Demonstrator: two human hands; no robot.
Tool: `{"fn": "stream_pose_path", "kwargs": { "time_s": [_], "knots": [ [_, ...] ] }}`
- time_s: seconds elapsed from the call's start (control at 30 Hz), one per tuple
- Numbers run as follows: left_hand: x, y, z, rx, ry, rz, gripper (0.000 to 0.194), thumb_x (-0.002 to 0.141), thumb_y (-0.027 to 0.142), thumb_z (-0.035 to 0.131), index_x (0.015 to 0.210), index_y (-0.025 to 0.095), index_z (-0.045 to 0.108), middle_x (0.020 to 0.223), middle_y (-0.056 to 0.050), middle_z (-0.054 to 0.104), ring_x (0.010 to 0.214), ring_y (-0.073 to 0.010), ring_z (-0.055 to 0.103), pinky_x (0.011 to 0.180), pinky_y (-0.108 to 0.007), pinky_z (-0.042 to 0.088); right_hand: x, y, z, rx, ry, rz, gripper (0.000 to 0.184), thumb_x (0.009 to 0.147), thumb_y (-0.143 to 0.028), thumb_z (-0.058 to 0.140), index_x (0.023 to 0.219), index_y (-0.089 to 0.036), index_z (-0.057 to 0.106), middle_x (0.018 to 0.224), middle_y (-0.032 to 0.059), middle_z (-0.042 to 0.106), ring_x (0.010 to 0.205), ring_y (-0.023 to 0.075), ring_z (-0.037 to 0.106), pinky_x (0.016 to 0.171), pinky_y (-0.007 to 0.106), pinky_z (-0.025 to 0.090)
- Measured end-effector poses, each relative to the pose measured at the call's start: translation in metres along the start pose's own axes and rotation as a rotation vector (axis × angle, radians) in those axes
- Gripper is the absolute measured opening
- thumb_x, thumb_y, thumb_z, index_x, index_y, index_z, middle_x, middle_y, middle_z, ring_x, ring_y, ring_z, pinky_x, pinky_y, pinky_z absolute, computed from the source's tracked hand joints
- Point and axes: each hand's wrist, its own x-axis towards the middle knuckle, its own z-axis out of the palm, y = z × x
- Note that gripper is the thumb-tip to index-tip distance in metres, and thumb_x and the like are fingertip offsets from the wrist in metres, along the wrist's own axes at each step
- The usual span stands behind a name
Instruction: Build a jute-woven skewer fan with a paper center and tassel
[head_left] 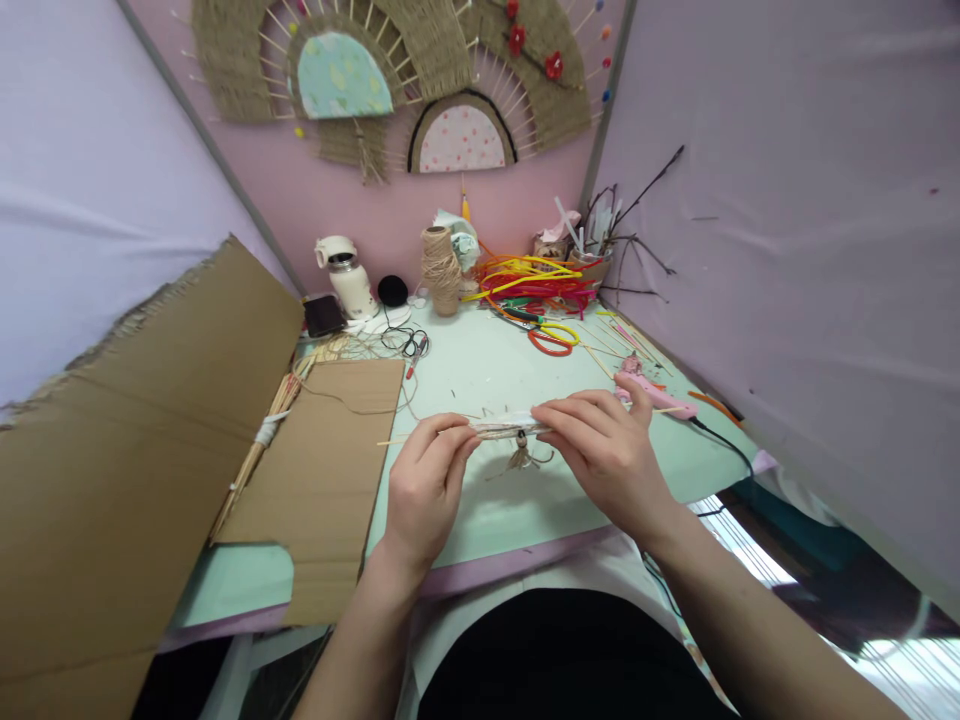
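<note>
Between my two hands, just above the table, a flat twine-and-stick craft piece [504, 430] is seen nearly edge-on, with a whitish upper side. A small twine tassel [520, 456] hangs from its middle. Thin sticks poke out past its ends. My left hand [429, 485] pinches the left end between thumb and fingers. On the right end, my right hand [600, 440] is closed, fingers along the top and thumb beneath. A loose strand of twine [345, 408] runs off leftward over the cardboard.
Cardboard sheets [330, 460] cover the left, with a bundle of sticks [259, 440]. Behind stand a bottle [352, 288], a twine spool [442, 272] and bright pipe cleaners [536, 285]. Scissors [551, 338] and a pink glue gun [658, 396] with its cord lie at right.
</note>
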Motion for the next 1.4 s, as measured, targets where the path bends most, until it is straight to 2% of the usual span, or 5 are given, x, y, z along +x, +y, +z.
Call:
{"fn": "stream_pose_path", "kwargs": {
  "time_s": [0.23,0.43,0.87,1.07,1.4],
  "knots": [
    [-0.002,-0.004,0.001,-0.002,0.038,0.052,0.014,0.089,0.006,0.062,0.098,0.017,0.065,0.089,-0.005,0.070,0.086,-0.0150,0.066,0.080,-0.027,0.054,-0.001,0.001,0.001,-0.003,0.028,0.000,0.013,0.092,-0.018,0.066,0.104,-0.024,0.066,0.095,-0.0014,0.077,0.086,0.0174,0.064,0.108,0.049,0.022],
    [-0.005,-0.008,0.001,0.017,0.016,0.130,0.033,0.090,0.003,0.059,0.118,0.020,0.066,0.096,-0.007,0.069,0.089,-0.0156,0.066,0.079,-0.028,0.054,-0.001,0.002,0.001,-0.008,0.020,0.002,0.012,0.092,-0.020,0.066,0.104,-0.023,0.066,0.096,-0.0013,0.077,0.087,0.0174,0.064,0.109,0.049,0.022],
    [-0.001,-0.008,-0.005,0.136,-0.057,0.172,0.023,0.094,0.011,0.057,0.112,0.019,0.068,0.091,-0.005,0.068,0.085,-0.0148,0.064,0.076,-0.027,0.052,0.002,0.003,-0.005,0.033,-0.027,0.029,0.013,0.094,-0.021,0.062,0.103,-0.025,0.070,0.096,-0.0005,0.077,0.088,0.0180,0.065,0.109,0.050,0.022],
    [0.012,0.004,-0.022,0.229,-0.052,0.219,0.018,0.090,0.005,0.059,0.103,0.014,0.068,0.090,-0.008,0.067,0.081,-0.0146,0.064,0.073,-0.025,0.051,0.012,-0.002,-0.015,0.069,-0.037,0.012,0.011,0.094,-0.022,0.062,0.102,-0.025,0.068,0.095,-0.0006,0.077,0.087,0.0173,0.063,0.111,0.049,0.021],
    [0.031,0.018,-0.047,0.219,-0.174,0.240,0.020,0.095,0.006,0.051,0.104,0.018,0.064,0.090,-0.005,0.066,0.081,-0.0130,0.061,0.073,-0.024,0.049,0.025,-0.004,-0.034,0.169,-0.055,0.002,0.012,0.097,-0.027,0.057,0.104,-0.025,0.067,0.095,0.0000,0.076,0.088,0.0171,0.064,0.110,0.048,0.021]
  ]
}}
